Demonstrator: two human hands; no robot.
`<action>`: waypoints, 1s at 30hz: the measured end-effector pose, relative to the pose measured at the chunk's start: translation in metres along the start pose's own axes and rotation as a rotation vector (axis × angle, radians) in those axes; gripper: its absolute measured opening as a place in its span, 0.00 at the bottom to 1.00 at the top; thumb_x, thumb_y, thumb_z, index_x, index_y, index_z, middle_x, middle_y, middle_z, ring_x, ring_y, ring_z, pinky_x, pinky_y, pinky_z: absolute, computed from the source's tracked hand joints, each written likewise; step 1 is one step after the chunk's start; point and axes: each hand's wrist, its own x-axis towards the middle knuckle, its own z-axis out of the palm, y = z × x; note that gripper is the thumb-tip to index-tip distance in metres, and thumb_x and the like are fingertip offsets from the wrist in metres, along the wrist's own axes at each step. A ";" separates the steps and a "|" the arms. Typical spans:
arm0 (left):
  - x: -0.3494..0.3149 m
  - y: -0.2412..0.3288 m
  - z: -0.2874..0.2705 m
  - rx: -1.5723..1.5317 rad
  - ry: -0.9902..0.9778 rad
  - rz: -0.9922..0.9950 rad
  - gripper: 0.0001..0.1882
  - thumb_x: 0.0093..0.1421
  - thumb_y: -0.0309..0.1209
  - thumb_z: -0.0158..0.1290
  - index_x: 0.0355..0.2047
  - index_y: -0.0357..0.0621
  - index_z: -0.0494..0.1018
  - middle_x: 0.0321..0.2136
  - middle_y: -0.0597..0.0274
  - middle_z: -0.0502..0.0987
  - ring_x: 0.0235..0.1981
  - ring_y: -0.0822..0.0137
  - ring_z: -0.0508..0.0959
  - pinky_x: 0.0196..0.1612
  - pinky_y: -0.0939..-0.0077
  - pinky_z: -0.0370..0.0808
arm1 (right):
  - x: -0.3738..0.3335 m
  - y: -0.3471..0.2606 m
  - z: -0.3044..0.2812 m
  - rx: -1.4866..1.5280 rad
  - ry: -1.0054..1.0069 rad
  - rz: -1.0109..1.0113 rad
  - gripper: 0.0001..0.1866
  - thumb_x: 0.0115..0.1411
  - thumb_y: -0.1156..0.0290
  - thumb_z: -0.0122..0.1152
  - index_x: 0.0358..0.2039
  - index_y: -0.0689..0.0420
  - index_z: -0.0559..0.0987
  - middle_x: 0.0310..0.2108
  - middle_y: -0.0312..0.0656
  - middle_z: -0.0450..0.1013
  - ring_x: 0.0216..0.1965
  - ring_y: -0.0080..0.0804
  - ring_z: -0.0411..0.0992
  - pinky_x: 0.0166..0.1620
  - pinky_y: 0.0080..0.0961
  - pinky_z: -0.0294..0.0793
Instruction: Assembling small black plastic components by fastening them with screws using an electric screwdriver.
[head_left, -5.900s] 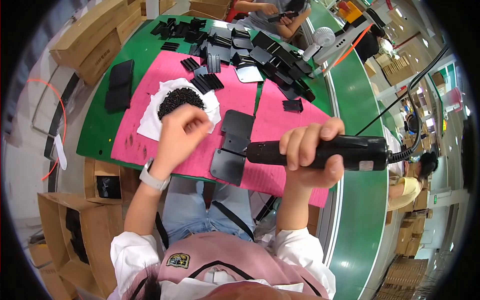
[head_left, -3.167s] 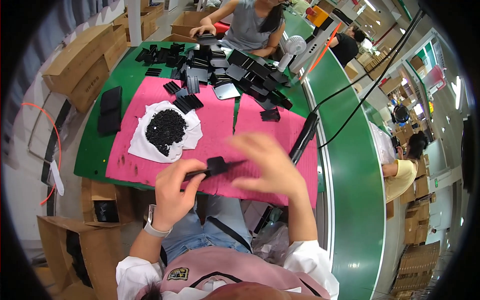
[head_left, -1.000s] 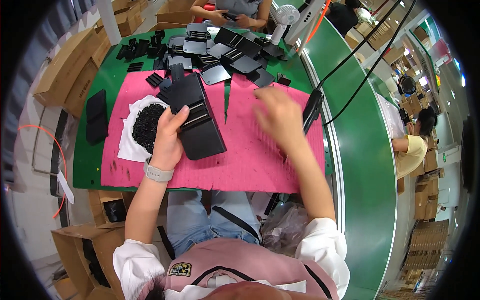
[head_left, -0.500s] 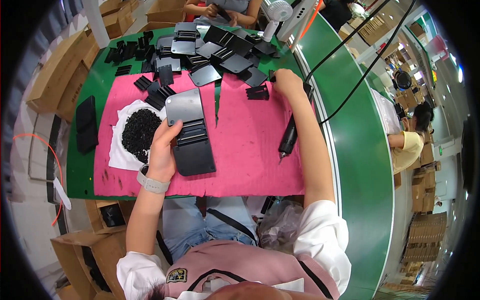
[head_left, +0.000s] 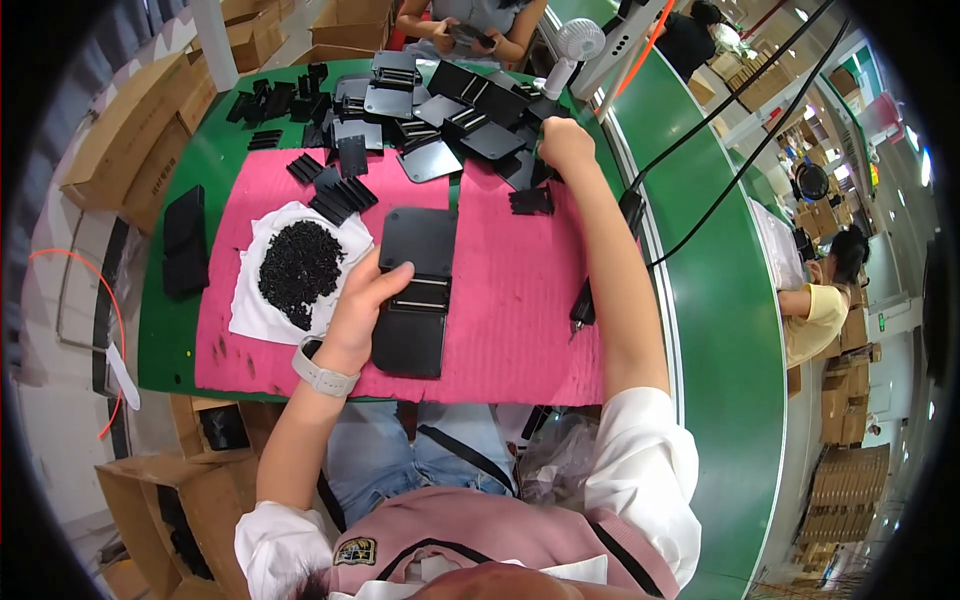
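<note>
My left hand (head_left: 358, 310) is closed round the left side of a black hinged plate (head_left: 412, 342), its thumb lying near the ribbed middle section. The plate is held over the pink mat, long side pointing away from me. My right hand (head_left: 567, 145) is stretched to the right end of a pile of black plates (head_left: 493, 139), fingers curled; what they grip is hidden. A small black slotted piece (head_left: 531, 201) lies just below that hand. Beside my right forearm rests a black electric screwdriver (head_left: 584, 300) with a cord.
On the pink mat (head_left: 510, 330), a white cloth (head_left: 250, 318) holds many small black screws (head_left: 300, 268). Black slotted strips (head_left: 342, 194) lie beyond it. Dark flat pieces (head_left: 185, 242) sit at the left. A white fan (head_left: 578, 42) stands far right; another person works across the green table.
The plate in my left hand has shifted right and slightly nearer, and turned straighter. My right hand has moved slightly farther away, beside the pile.
</note>
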 end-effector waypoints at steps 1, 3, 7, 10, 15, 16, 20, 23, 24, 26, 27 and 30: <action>0.000 0.000 0.002 -0.015 -0.003 -0.009 0.15 0.61 0.29 0.49 0.47 0.39 0.69 0.40 0.66 0.75 0.41 0.75 0.73 0.45 0.81 0.69 | 0.005 0.001 0.006 0.039 0.049 0.020 0.16 0.50 0.60 0.63 0.37 0.55 0.81 0.42 0.46 0.76 0.44 0.44 0.74 0.47 0.38 0.74; 0.003 -0.003 0.008 -0.032 -0.023 -0.015 0.15 0.61 0.29 0.49 0.48 0.39 0.69 0.40 0.66 0.75 0.41 0.75 0.73 0.45 0.81 0.69 | 0.025 0.017 0.033 0.123 -0.003 0.044 0.18 0.51 0.57 0.63 0.38 0.55 0.80 0.44 0.47 0.75 0.46 0.44 0.73 0.47 0.38 0.74; 0.000 0.000 0.005 -0.064 -0.006 -0.012 0.15 0.61 0.30 0.50 0.48 0.39 0.69 0.41 0.66 0.74 0.41 0.75 0.73 0.45 0.81 0.69 | 0.037 0.014 0.026 0.220 -0.263 0.114 0.26 0.50 0.49 0.64 0.43 0.55 0.78 0.50 0.48 0.71 0.50 0.43 0.71 0.49 0.36 0.73; -0.002 0.000 0.002 -0.061 0.020 -0.008 0.16 0.63 0.32 0.48 0.49 0.39 0.68 0.41 0.67 0.74 0.41 0.76 0.73 0.45 0.81 0.68 | 0.015 0.008 0.014 0.166 0.038 0.122 0.19 0.46 0.56 0.68 0.33 0.56 0.81 0.40 0.46 0.77 0.43 0.41 0.75 0.44 0.37 0.75; -0.001 0.000 0.001 -0.120 0.073 0.015 0.17 0.65 0.36 0.45 0.50 0.38 0.67 0.41 0.66 0.74 0.41 0.76 0.73 0.45 0.81 0.68 | -0.039 0.002 -0.047 0.788 0.190 0.070 0.09 0.52 0.69 0.62 0.32 0.61 0.81 0.25 0.42 0.78 0.23 0.24 0.76 0.26 0.21 0.74; 0.001 -0.001 0.002 -0.118 0.085 0.023 0.17 0.65 0.36 0.45 0.50 0.38 0.67 0.41 0.66 0.74 0.41 0.76 0.73 0.45 0.81 0.68 | -0.056 -0.002 -0.061 0.929 0.164 0.011 0.09 0.53 0.71 0.61 0.33 0.61 0.81 0.24 0.39 0.77 0.22 0.21 0.75 0.25 0.18 0.72; 0.000 0.003 0.002 -0.065 0.069 0.020 0.17 0.66 0.37 0.45 0.49 0.39 0.68 0.40 0.67 0.74 0.39 0.77 0.73 0.43 0.82 0.69 | -0.120 -0.033 -0.109 1.160 -0.156 -0.473 0.08 0.56 0.78 0.55 0.35 0.62 0.80 0.27 0.34 0.71 0.24 0.18 0.70 0.25 0.14 0.67; 0.001 0.000 0.001 -0.063 0.053 -0.008 0.16 0.66 0.38 0.44 0.48 0.40 0.68 0.40 0.67 0.74 0.39 0.78 0.73 0.42 0.82 0.70 | -0.154 -0.069 -0.114 0.960 -0.167 -0.923 0.12 0.46 0.85 0.60 0.33 0.61 0.80 0.31 0.40 0.71 0.31 0.30 0.71 0.33 0.23 0.71; -0.001 0.000 -0.001 -0.077 0.023 -0.020 0.16 0.67 0.38 0.44 0.48 0.40 0.68 0.39 0.67 0.74 0.38 0.79 0.73 0.41 0.83 0.70 | -0.162 -0.083 -0.106 0.914 -0.158 -1.013 0.11 0.47 0.84 0.61 0.33 0.61 0.79 0.32 0.41 0.71 0.32 0.32 0.72 0.33 0.24 0.72; 0.000 -0.005 -0.002 -0.101 0.023 -0.017 0.16 0.67 0.39 0.44 0.47 0.41 0.68 0.38 0.67 0.74 0.38 0.79 0.74 0.41 0.83 0.71 | -0.178 -0.102 -0.093 0.827 -0.063 -1.014 0.09 0.47 0.81 0.63 0.32 0.60 0.78 0.33 0.41 0.70 0.32 0.35 0.72 0.33 0.26 0.72; 0.001 -0.006 -0.002 -0.128 0.027 -0.006 0.16 0.67 0.40 0.43 0.47 0.41 0.68 0.38 0.67 0.74 0.38 0.78 0.74 0.40 0.83 0.72 | -0.182 -0.107 -0.085 0.824 -0.061 -1.011 0.09 0.47 0.81 0.63 0.32 0.60 0.78 0.33 0.41 0.70 0.32 0.35 0.72 0.33 0.26 0.72; 0.000 -0.004 -0.002 -0.212 0.025 -0.011 0.16 0.68 0.40 0.42 0.47 0.41 0.67 0.37 0.67 0.74 0.36 0.77 0.75 0.38 0.82 0.73 | -0.190 -0.113 -0.062 1.036 0.237 -0.835 0.09 0.47 0.75 0.65 0.29 0.58 0.76 0.31 0.40 0.69 0.32 0.40 0.71 0.31 0.33 0.72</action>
